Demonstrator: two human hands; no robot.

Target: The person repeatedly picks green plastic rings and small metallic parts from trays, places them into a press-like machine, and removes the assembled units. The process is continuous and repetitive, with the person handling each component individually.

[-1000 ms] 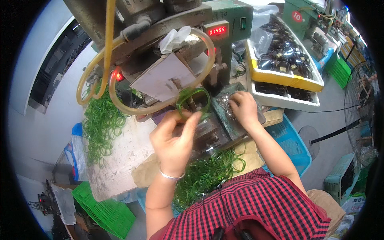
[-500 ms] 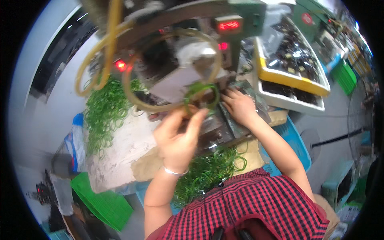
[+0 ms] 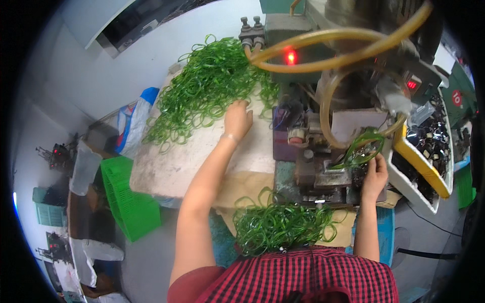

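Observation:
My left hand (image 3: 238, 120) is at the near right edge of a large heap of thin, glossy green rings (image 3: 209, 76) on the pale worktop. Its fingers are curled in, and whatever lies between them is hidden. At the machine (image 3: 323, 174), my right hand (image 3: 375, 178) pinches a green ring (image 3: 366, 146) at its lower right side. That ring stands tilted over the machine's metal block, below a looped yellowish hose (image 3: 331, 116). Between my body and the machine lies a second heap of green rings (image 3: 283, 227).
White foam boxes, the upper one with a yellow edge (image 3: 422, 164), stand right of the machine with dark glossy pieces inside. A green plastic basket (image 3: 129, 199) is at the left, below a blue-white bag (image 3: 134, 121). A blue basket (image 3: 385, 230) sits under the worktop's right side.
My left hand has left the ring at the machine and moved left to the heap. My right hand has come to that ring from the machine's right side. The view has turned left.

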